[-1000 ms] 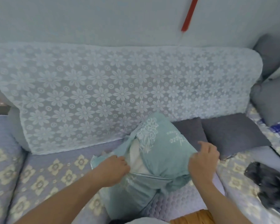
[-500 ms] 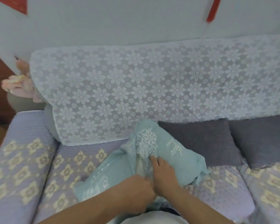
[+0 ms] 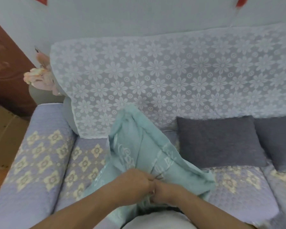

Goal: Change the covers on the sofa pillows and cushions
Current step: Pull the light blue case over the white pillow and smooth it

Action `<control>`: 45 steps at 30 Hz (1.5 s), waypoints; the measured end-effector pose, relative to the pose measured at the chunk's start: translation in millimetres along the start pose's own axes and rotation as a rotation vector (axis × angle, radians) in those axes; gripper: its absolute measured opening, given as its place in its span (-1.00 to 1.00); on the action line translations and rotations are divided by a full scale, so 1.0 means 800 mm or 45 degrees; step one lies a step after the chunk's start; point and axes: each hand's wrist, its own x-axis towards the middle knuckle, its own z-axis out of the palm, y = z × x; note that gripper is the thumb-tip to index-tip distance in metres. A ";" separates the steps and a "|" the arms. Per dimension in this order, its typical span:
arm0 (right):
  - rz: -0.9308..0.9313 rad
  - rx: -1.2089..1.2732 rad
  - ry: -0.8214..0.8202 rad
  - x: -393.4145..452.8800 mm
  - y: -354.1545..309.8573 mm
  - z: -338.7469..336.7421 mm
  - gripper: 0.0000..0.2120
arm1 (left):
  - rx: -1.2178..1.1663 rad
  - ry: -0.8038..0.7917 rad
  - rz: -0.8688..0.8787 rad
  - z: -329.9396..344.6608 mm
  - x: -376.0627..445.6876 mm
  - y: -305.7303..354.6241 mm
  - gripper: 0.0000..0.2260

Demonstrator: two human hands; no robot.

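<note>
A pillow in a teal cover (image 3: 144,151) with a pale printed pattern lies tilted on the sofa seat (image 3: 84,159), its far corner leaning on the backrest. My left hand (image 3: 132,182) and my right hand (image 3: 165,192) meet at the cover's near edge, knuckles touching, both gripping bunched fabric there. The cover's opening is hidden under the hands. Two grey cushions, one (image 3: 220,142) in the middle and one (image 3: 277,141) at the right edge, lean against the backrest.
A white lace throw (image 3: 172,80) with flower patterns drapes the backrest. The quilted lilac armrest (image 3: 38,162) is at the left, with pink artificial flowers (image 3: 40,76) and a brown door (image 3: 5,66) beyond it. Wooden floor shows at far left.
The view has swung left. The cover's opening, spread apart with white filling showing a second ago, is now closed and bunched under both hands, which have come together at the near edge.
</note>
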 end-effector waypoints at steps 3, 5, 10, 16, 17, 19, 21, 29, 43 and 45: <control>-0.049 0.214 -0.003 0.015 -0.014 0.000 -0.59 | -0.115 0.028 0.174 -0.009 -0.013 0.001 -0.95; -0.065 0.221 0.034 0.017 -0.023 -0.003 -0.70 | -0.135 0.019 0.156 -0.011 -0.014 0.010 -0.90; -0.205 -0.228 0.434 0.002 -0.014 0.005 -0.68 | -0.190 -0.161 -0.246 -0.014 -0.014 -0.059 -0.79; 0.113 -0.473 1.021 -0.052 0.066 0.017 -0.67 | -0.232 -0.522 -0.305 -0.031 -0.026 -0.084 -0.77; 0.068 -0.461 1.080 -0.056 0.076 0.023 -0.68 | -0.106 -0.639 -0.312 -0.040 -0.028 -0.091 -0.73; -0.077 -0.363 1.083 -0.057 0.087 0.033 -0.75 | 0.197 -0.767 -0.379 -0.058 -0.028 -0.124 -0.59; -0.119 -0.254 1.058 -0.065 0.083 0.037 -0.75 | 0.391 -0.769 -0.456 -0.080 -0.031 -0.164 -0.56; 0.233 0.027 0.953 -0.084 0.100 0.040 -0.80 | 0.372 -0.783 -0.293 -0.071 -0.033 -0.167 -0.40; 0.242 -0.077 0.586 -0.045 0.094 0.021 -0.38 | -0.365 -0.568 -0.541 -0.004 -0.024 -0.169 -0.63; 0.221 -0.276 0.551 -0.032 0.084 0.024 -0.39 | 0.169 -0.683 -0.463 0.007 -0.012 -0.163 -0.59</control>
